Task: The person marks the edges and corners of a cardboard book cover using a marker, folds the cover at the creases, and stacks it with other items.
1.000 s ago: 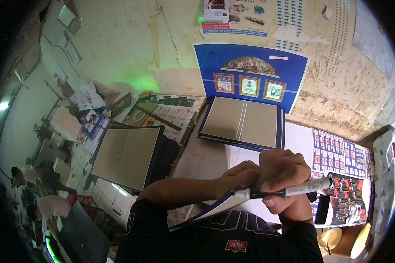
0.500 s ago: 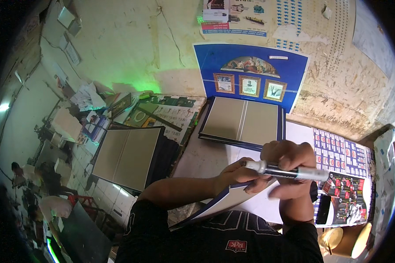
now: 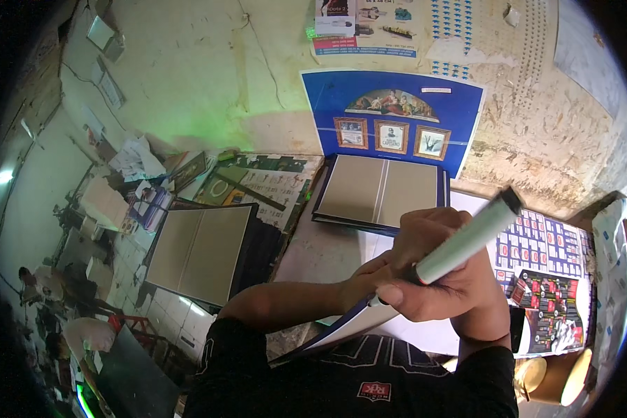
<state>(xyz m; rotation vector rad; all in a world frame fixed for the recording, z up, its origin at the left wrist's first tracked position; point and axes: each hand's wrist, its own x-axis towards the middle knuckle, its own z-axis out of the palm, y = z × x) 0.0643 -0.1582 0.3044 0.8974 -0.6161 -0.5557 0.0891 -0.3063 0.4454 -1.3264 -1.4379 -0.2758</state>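
Observation:
My right hand (image 3: 442,272) is closed around a white marker pen (image 3: 467,240). The pen's dark end points up and right, while its other end slants down toward the top edge of a grey-beige board cover with a dark blue border (image 3: 348,327). This cover leans upright against my black shirt. My left hand (image 3: 368,277) grips its upper edge, with most of its fingers hidden behind the right hand. Whether the pen's lower end touches the cover, I cannot tell.
A stack of similar open covers (image 3: 380,188) lies on the white table ahead, with another stack (image 3: 202,251) to the left. A blue poster (image 3: 397,104) leans against the wall. Printed sheets (image 3: 550,306) and a dark phone-like object lie at right. People (image 3: 87,331) sit far left.
The pen has swung from lying nearly level to a steep slant, its lower end now at the cover's edge. My right hand has turned and come in front of the left.

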